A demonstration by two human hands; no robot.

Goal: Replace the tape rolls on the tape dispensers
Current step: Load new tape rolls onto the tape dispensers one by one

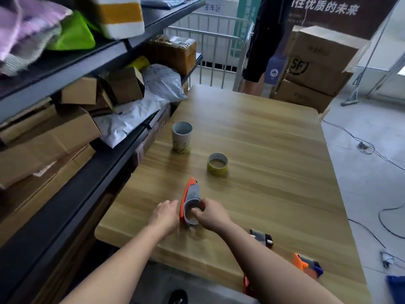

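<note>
An orange and grey tape dispenser [190, 194] lies on the wooden table [274, 150] near its front left. My left hand [165, 213] touches its orange side. My right hand [210, 213] pinches the grey empty tape core [190, 212] seated in the dispenser. A single yellowish tape roll [217, 164] lies flat further back. A taller stack of tape rolls [182, 137] stands behind it. A second orange dispenser [306, 265] lies at the front right.
A small grey and white part [262, 236] lies beside my right forearm. Shelves [87, 132] full of cardboard boxes and parcel bags run along the left. A person in dark clothes [263, 44] stands past the far edge. Cables cross the floor at right.
</note>
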